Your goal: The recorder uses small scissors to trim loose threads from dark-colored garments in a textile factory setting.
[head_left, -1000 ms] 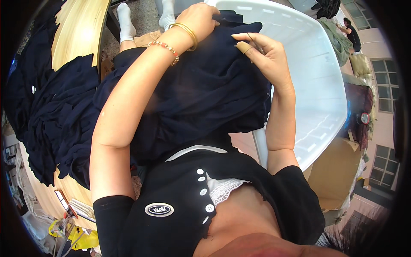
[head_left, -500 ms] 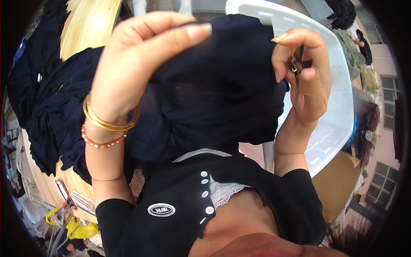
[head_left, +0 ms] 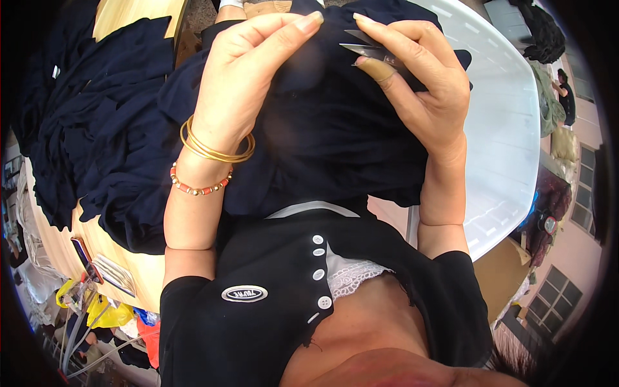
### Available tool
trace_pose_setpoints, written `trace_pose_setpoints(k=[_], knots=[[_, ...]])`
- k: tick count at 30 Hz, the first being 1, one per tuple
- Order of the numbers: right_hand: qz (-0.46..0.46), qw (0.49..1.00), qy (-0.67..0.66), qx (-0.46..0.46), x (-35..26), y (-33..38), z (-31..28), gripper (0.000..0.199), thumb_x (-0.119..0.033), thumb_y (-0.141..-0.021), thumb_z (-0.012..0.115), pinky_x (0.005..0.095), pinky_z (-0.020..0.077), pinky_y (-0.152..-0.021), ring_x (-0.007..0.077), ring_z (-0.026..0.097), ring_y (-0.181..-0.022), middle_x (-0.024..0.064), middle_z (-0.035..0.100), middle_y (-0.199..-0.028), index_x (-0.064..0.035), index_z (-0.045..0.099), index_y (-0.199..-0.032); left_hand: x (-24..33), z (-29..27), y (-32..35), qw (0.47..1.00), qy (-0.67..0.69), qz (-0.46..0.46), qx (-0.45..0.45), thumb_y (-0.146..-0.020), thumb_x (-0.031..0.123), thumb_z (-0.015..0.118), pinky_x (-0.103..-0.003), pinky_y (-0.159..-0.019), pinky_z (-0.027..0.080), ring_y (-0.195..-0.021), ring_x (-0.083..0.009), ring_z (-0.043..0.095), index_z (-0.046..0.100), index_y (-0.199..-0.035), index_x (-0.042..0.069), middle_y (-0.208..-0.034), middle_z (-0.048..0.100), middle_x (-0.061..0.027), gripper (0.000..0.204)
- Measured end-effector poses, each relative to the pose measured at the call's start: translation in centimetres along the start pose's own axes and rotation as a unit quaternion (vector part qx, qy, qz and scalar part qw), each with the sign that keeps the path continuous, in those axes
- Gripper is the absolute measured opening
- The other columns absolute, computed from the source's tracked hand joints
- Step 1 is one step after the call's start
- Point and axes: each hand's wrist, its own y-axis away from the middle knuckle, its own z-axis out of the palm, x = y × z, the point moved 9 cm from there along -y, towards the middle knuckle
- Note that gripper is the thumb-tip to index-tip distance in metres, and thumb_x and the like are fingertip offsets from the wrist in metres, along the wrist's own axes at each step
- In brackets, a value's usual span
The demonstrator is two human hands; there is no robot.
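A large dark navy cloth (head_left: 322, 142) hangs in folds before me, over my lap. At its upper edge my left hand (head_left: 248, 68) is closed, thumb and fingers pinched on the cloth; the exact grip is partly hidden. Small thread snips (head_left: 367, 51) sit in my right hand (head_left: 422, 77), their two pointed blades apart and aimed left toward the left fingertips. A tan wrap (head_left: 377, 69) covers the right thumb. The blades are over the cloth; whether they touch it I cannot tell.
More navy cloth (head_left: 97, 135) lies heaped on a pale wooden table (head_left: 132, 264) at left. A white plastic tub (head_left: 506, 142) stands at right. A phone (head_left: 86, 258) rests near the table's edge, above yellow bags (head_left: 109, 313). Another person (head_left: 565, 97) is far right.
Both hands have moved closer together, the left going right. The snips have turned from inside my right hand to point left, blades showing. The cloth has shifted and spread upward.
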Motion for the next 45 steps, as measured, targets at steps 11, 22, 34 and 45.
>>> trace_pose_setpoints(k=[11, 22, 34, 45], knots=[[-0.01, 1.0, 0.001, -0.017, -0.5, 0.4, 0.6, 0.036, -0.001, -0.074, 0.076, 0.0215, 0.043, -0.061, 0.0116, 0.056, -0.072, 0.0038, 0.062, -0.085, -0.0047, 0.071, -0.109, -0.2, -0.2, 0.7, 0.995, -0.093, 0.022, -0.031, -0.095, 0.011, 0.059, -0.021, -0.089, 0.046, -0.096, -0.0104, 0.064, 0.067, -0.112, -0.002, -0.103, 0.07, -0.0064, 0.023], [0.088, 0.994, -0.07, -0.004, 2.9, 0.8, -0.9, 0.015, 0.002, -0.079, 0.073, 0.0184, 0.0363, -0.063, 0.0057, 0.048, -0.071, -0.0011, 0.057, -0.08, 0.0014, 0.066, -0.092, 0.3, 1.0, -0.1, 0.997, -0.056, 0.022, -0.038, -0.093, 0.009, 0.061, -0.021, -0.09, 0.046, -0.096, -0.0096, 0.063, 0.068, -0.11, -0.002, -0.102, 0.07, -0.0051, 0.022], [0.165, 0.976, 0.005, 0.139, 4.4, 1.2, -4.2, 0.026, -0.007, -0.077, 0.079, 0.0207, 0.0468, -0.067, 0.0084, 0.054, -0.074, -0.0001, 0.058, -0.084, -0.0054, 0.068, -0.101, -0.6, 0.3, 0.2, 0.996, 0.076, -0.029, -0.032, -0.092, 0.01, 0.063, -0.023, -0.091, 0.047, -0.098, -0.0118, 0.065, 0.066, -0.112, -0.002, -0.104, 0.07, -0.0071, 0.024], [-0.027, 0.994, 0.07, 0.083, 0.6, 0.2, -2.5, 0.043, -0.005, -0.061, 0.083, 0.0269, 0.0425, -0.06, 0.0157, 0.052, -0.071, 0.003, 0.057, -0.081, -0.0081, 0.073, -0.103, 0.7, 2.2, -0.1, 0.999, 0.034, -0.005, -0.024, -0.092, 0.011, 0.063, -0.016, -0.078, 0.047, -0.086, -0.005, 0.062, 0.068, -0.109, 0.0, -0.096, 0.069, -0.0023, 0.021]])
